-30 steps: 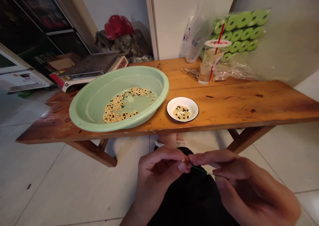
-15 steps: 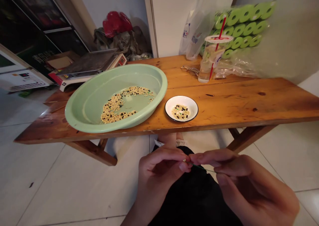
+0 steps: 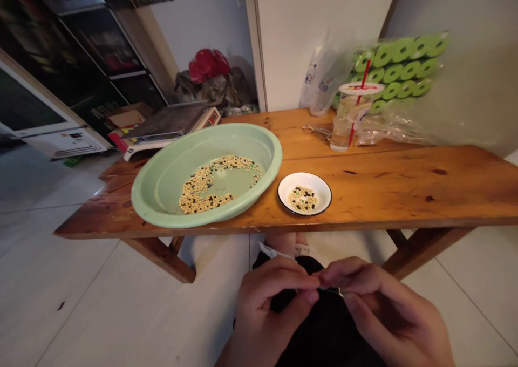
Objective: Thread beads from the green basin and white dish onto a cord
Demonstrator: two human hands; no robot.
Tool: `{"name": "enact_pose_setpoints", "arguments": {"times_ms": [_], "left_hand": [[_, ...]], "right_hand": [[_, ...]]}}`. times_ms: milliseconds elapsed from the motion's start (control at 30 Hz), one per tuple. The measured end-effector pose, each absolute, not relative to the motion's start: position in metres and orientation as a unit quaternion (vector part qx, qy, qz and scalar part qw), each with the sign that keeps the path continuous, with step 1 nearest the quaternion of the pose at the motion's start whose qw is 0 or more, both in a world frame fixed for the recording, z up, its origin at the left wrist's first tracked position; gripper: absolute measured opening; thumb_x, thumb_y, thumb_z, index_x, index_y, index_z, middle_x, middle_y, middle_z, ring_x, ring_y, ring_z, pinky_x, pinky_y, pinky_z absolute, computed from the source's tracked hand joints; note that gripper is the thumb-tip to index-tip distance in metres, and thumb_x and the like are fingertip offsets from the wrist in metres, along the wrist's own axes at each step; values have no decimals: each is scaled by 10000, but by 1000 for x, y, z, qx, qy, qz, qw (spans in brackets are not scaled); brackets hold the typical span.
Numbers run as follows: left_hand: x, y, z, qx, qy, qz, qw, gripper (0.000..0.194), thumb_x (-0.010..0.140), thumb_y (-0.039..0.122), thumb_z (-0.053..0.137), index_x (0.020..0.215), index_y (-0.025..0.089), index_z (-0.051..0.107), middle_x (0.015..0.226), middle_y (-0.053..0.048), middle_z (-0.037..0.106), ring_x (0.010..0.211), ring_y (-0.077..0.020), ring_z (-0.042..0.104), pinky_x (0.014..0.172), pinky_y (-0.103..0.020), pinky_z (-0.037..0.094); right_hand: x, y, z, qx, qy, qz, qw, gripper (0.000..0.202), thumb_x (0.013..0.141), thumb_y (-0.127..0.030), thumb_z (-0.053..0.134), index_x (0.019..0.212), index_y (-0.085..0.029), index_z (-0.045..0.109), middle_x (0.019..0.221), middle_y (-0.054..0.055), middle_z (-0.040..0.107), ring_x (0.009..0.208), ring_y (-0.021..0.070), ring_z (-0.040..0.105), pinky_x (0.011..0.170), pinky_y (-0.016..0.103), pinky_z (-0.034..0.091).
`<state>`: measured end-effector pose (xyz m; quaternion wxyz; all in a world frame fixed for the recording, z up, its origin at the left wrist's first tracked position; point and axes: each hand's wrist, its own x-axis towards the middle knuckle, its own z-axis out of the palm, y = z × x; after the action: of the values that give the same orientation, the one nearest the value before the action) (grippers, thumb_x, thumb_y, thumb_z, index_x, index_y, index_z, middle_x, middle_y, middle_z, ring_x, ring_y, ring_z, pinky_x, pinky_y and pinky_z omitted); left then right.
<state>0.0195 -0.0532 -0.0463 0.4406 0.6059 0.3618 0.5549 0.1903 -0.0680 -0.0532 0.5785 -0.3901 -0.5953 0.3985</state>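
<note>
My left hand (image 3: 275,299) is closed in a pinch above my lap, below the table edge. Its fingers largely hide a small pale bead. Opposite it, my right hand (image 3: 388,305) pinches a thin, dark greenish thread (image 3: 332,290), which runs between the two hands. The fingertips of both hands meet or nearly meet. Just beyond them on the table stands a small white bowl (image 3: 321,189) with a dark rim, holding cream, black and a few green beads (image 3: 302,198). To its left, a large pale green basin (image 3: 156,199) contains many similar beads (image 3: 198,186).
The wooden table (image 3: 388,194) spans the view. At its back are a drink cup (image 3: 342,124) with a red straw, glasses (image 3: 318,131), plastic bags (image 3: 324,86) and a pack of green rolls (image 3: 399,67). A flat scale (image 3: 170,124) stands behind the basin.
The view has shifted, so the table and its contents appear lower and further right. My hands remain together in a pinch; the pale bead at the left fingertips is now mostly covered.
</note>
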Motion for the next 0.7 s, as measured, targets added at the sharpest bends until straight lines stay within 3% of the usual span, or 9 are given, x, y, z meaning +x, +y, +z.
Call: {"name": "enact_pose_setpoints", "arguments": {"times_ms": [200, 300, 400, 500, 600, 700], "left_hand": [[-13, -49, -28, 696, 406, 496, 325, 313, 816, 164, 756, 1090, 315, 757, 791, -7, 770, 650, -151, 702, 635, -239, 581], [-54, -20, 10, 698, 491, 488, 182, 135, 878, 239, 674, 978, 260, 763, 701, 7, 730, 630, -141, 673, 662, -248, 554], [-96, 39, 49, 704, 591, 389, 61, 236, 958, 315, 528, 962, 174, 717, 661, 1, 653, 643, -150, 623, 674, -274, 513], [-124, 110, 61, 765, 600, 212, 104, 193, 932, 258, 564, 921, 127, 706, 754, -32, 695, 728, -173, 650, 705, -291, 513], [-140, 167, 41, 799, 583, 64, 135, 89, 887, 186, 660, 848, 115, 698, 806, -32, 704, 758, -172, 659, 771, -337, 536], [-152, 200, 11, 812, 562, -38, 150, 154, 925, 271, 663, 958, 122, 676, 939, -40, 698, 820, -179, 673, 774, -369, 570]], "right_hand": [[179, -59, -79, -334, -363, 656, 571, 192, 868, -262, 703, 692, -194, 672, 843, 62, 720, 829, 197, 720, 785, 297, 608], [180, -52, -80, -307, -248, 719, 573, 206, 820, -282, 741, 661, -188, 650, 828, 46, 691, 815, 189, 715, 764, 283, 604], [187, -42, -78, -273, -207, 744, 574, 144, 788, -265, 757, 703, -201, 660, 794, 25, 679, 772, 162, 711, 719, 242, 609], [194, -37, -81, -230, -183, 764, 574, 103, 757, -237, 782, 747, -212, 682, 768, 13, 690, 739, 147, 722, 703, 215, 618], [201, -38, -88, -192, -166, 781, 570, 90, 755, -206, 785, 755, -212, 696, 774, 18, 704, 742, 148, 729, 702, 215, 617], [211, -41, -98, -175, -163, 806, 541, 93, 756, -195, 796, 752, -206, 704, 782, 21, 703, 731, 145, 723, 697, 222, 610]]}}
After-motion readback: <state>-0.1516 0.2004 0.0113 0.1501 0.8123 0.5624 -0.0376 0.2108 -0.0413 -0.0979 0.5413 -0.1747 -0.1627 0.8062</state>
